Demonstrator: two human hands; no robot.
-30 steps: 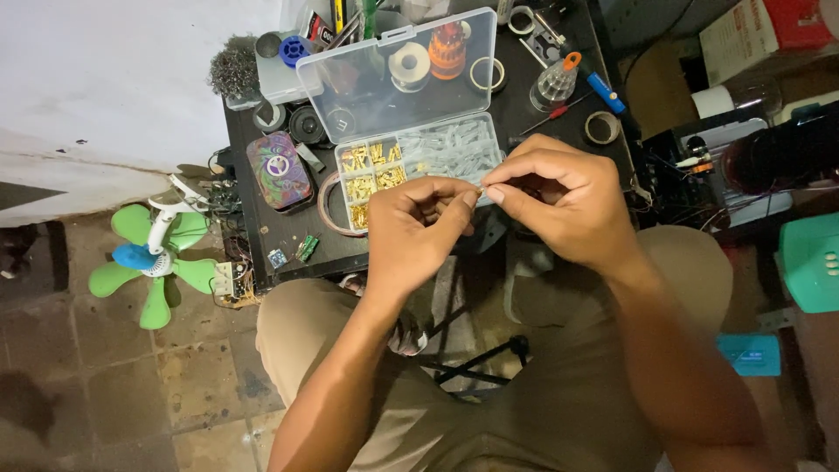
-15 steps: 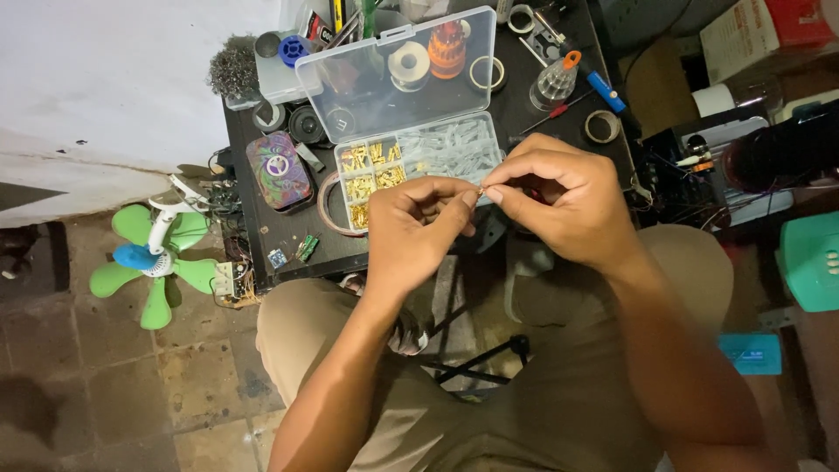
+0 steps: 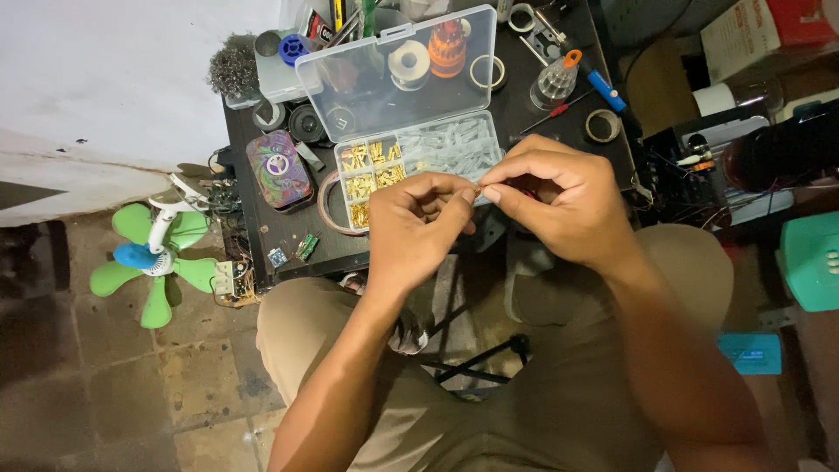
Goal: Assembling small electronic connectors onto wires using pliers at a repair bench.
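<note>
Brass-coloured terminals fill the left compartments of a clear plastic organiser box (image 3: 418, 162) that sits open on a small black desk (image 3: 262, 236), its lid propped up behind it, while a seated person works just in front of it with both hands raised above the lap. The left hand (image 3: 418, 229) and the right hand (image 3: 559, 205) meet fingertip to fingertip, each closed in a pinch on a tiny connector piece (image 3: 478, 187) held between them, right at the near edge of the box; the piece is too small to make out in detail. Clear sleeves (image 3: 454, 144) lie heaped in the box's right-hand compartments. To the left of the box rests a flat oval tin (image 3: 278, 169) with a swirling purple and green pattern, and a roll of tape (image 3: 330, 201) lies half tucked under the box's corner. A blue-handled screwdriver (image 3: 605, 89) and a second tape roll (image 3: 599, 125) lie toward the right side of the desk, beyond the right hand, with a clear cone-shaped tool (image 3: 557, 80) standing near them. Steel wool (image 3: 232, 70) sits at the far left corner. On the tiled floor beside the desk lies a small green-bladed fan (image 3: 156, 258). The person wears khaki trousers (image 3: 542, 411).
</note>
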